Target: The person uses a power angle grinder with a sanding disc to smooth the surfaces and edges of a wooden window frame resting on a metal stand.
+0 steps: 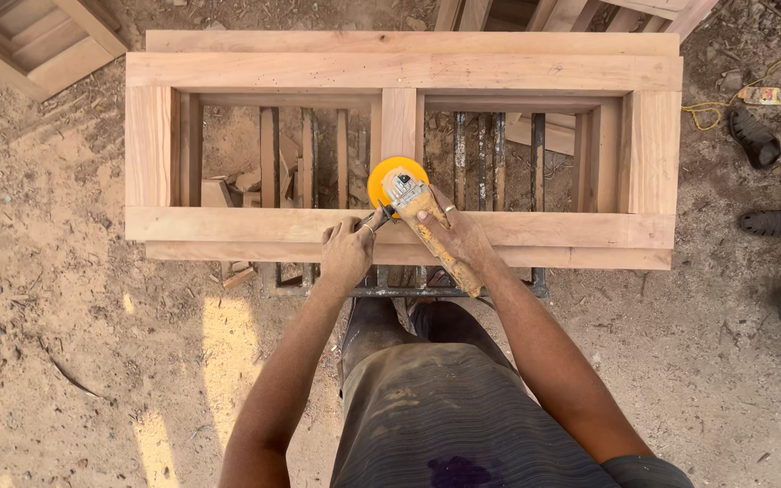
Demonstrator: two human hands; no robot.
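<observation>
Resting on the wooden frame [399,226], a dusty yellow-disc angle grinder [413,212] sits clasped in both hands' grip [347,248] [458,237].

Daylight was bright and even; sunlit patches marked the ground [228,352]. Focus was sharp, with possibly slight edge distortion.

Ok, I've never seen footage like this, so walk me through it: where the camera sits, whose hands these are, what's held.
The camera sits on the person's head and looks straight down, so both arms reach up into the picture. A wooden frame lies across a metal stand on sandy ground. The right hand grips an angle grinder with a yellow disc guard, resting at the frame's near rail. The left hand holds its small side handle. Two sandals lie to the right.
</observation>
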